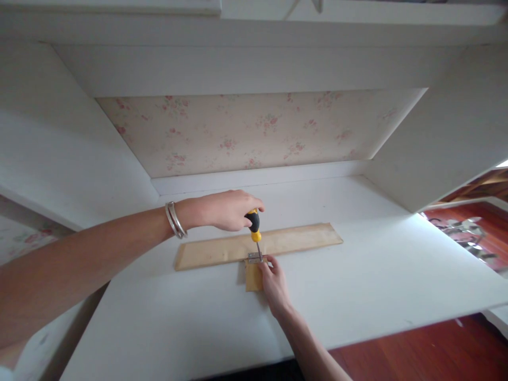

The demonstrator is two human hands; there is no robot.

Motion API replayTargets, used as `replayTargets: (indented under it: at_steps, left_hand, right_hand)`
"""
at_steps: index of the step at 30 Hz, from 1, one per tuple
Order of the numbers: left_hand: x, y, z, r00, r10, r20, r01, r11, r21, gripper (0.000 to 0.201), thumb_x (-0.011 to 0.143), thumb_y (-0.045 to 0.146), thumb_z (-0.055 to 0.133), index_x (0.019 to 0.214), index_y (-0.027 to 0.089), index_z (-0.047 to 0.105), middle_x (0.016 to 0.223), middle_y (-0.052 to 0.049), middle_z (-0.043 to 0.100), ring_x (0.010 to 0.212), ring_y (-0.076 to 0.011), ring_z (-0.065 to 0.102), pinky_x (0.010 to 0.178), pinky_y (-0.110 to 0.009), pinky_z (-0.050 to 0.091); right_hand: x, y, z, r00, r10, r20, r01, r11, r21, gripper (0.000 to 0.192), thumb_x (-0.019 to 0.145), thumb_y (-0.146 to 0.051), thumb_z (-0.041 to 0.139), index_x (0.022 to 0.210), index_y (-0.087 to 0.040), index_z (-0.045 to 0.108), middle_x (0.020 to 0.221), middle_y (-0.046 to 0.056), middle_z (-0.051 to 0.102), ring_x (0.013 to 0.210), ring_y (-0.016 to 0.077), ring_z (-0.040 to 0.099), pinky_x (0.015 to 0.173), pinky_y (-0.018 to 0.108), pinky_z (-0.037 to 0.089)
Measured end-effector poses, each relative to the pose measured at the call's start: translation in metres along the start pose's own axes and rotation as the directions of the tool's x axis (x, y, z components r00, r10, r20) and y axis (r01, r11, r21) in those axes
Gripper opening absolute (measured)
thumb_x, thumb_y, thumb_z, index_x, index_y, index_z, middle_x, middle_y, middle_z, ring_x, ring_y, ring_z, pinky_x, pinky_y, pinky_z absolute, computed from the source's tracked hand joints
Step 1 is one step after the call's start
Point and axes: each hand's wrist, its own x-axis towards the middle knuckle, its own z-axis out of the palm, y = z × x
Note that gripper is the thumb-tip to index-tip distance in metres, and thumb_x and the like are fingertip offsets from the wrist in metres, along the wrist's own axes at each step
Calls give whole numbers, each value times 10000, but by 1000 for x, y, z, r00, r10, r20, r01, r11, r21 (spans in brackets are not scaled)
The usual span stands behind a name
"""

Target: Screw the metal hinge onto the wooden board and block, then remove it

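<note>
My left hand [230,210], with silver bangles at the wrist, is closed around the yellow and black handle of a screwdriver [254,223]. The screwdriver points down, its tip at a small metal hinge [254,257]. That hinge lies across the edge of a long flat wooden board [214,251] and a short wooden block [253,280]. My right hand [274,286] pinches the block's right side, with thumb and fingertips close to the hinge and the screwdriver tip. Whether a screw sits under the tip is too small to tell.
The work lies on a white tabletop [357,275] enclosed by white side panels [448,127] and an overhead shelf [254,34]. Floral wallpaper [270,127] shows behind. Reddish wooden flooring [413,344] and blurred metallic items [464,230] are at the right.
</note>
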Motion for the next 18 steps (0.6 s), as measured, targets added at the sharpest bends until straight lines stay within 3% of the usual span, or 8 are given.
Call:
replayTargets:
  at_steps: [2, 5, 7, 11, 14, 16, 18]
  left_hand:
    - [0, -1, 0, 997, -78, 2, 78, 997, 19, 249, 808, 387, 528, 971, 245, 652, 912, -30, 670, 783, -179, 595, 667, -260, 384]
    - [1, 1, 1, 981, -192, -6, 192, 980, 48, 443, 861, 552, 380, 851, 227, 680, 798, -55, 666, 704, -193, 591, 635, -285, 384]
    - [2, 2, 1, 989, -150, -11, 150, 988, 42, 433, 860, 550, 388, 886, 227, 676, 865, -60, 669, 765, -199, 597, 674, -289, 393]
    - [1, -1, -1, 1000, 28, -8, -28, 1000, 11, 253, 791, 314, 557, 1026, 262, 635, 1050, -19, 647, 920, -174, 577, 769, -256, 383]
    - [0, -2, -3, 999, -35, 17, 34, 999, 18, 217, 788, 380, 557, 935, 257, 660, 917, -15, 671, 794, -169, 589, 687, -255, 385]
    - [0, -1, -3, 993, -119, 18, 118, 993, 31, 330, 814, 509, 491, 858, 238, 673, 823, -32, 670, 719, -174, 585, 638, -265, 380]
    - [0, 0, -2, 991, -132, -5, 132, 991, 25, 381, 841, 529, 438, 870, 233, 675, 849, -42, 671, 747, -178, 591, 656, -267, 385]
  right_hand:
    - [0, -1, 0, 1000, -2, -1, 2, 1000, -2, 294, 758, -445, 563, 930, -209, 525, 664, -15, 588, 587, 132, 529, 517, 211, 370]
    - [-2, -3, 1, 1000, -6, -4, 6, 1000, -22, 290, 766, -437, 553, 939, -205, 538, 669, -16, 594, 565, 117, 508, 522, 211, 370]
    - [-2, -5, 1, 1000, 0, -18, -1, 1000, -31, 297, 763, -438, 557, 944, -202, 544, 674, -16, 598, 558, 113, 505, 523, 213, 372]
    - [-3, -5, 2, 1000, 7, -19, -7, 1000, -14, 310, 750, -447, 572, 944, -206, 545, 696, -14, 611, 578, 122, 534, 529, 218, 381]
    - [-2, -3, 2, 1000, 4, -12, -5, 1000, -1, 320, 741, -446, 580, 948, -204, 547, 676, -16, 606, 558, 120, 527, 525, 221, 382]
    - [-1, -2, 2, 1000, 1, -28, -1, 1000, -11, 328, 737, -447, 584, 949, -200, 551, 663, -13, 603, 552, 121, 522, 520, 221, 381]
    - [-1, -2, 2, 999, -1, -37, 0, 1000, -19, 331, 741, -450, 579, 953, -198, 552, 677, -5, 610, 565, 126, 528, 516, 220, 379]
